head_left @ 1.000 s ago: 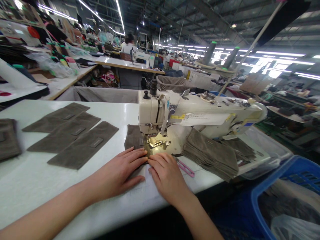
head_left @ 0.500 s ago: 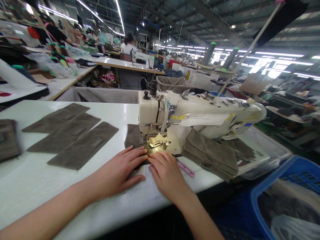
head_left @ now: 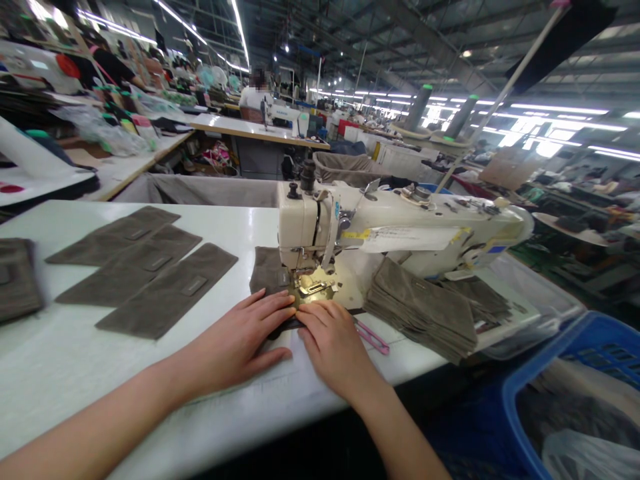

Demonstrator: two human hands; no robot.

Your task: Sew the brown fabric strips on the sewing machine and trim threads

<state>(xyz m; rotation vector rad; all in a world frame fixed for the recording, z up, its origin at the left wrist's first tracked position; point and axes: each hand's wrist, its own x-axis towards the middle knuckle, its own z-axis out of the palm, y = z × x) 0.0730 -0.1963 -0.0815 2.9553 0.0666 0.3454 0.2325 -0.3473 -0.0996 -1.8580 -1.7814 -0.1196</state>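
Note:
A dark grey-brown fabric piece with a small label lies under the needle area of a cream sewing machine. My left hand rests on its near part, fingers stretched out and thumb apart on the table. Close beside it, my right hand lies with fingers extended at the fabric's near edge, in front of the brass needle plate. The fingertips of both hands nearly meet. Much of the fabric's near part is hidden under them. A pink tool, perhaps thread snips, lies right of my right hand.
Three labelled fabric pieces overlap on the white table; another fabric piece is at the left edge. A fabric stack lies right of the needle. A blue basket stands lower right. A person sits behind.
Almost nothing differs. My hands and the fabric stay at the needle area with only a tiny shift. The person in the background has moved slightly.

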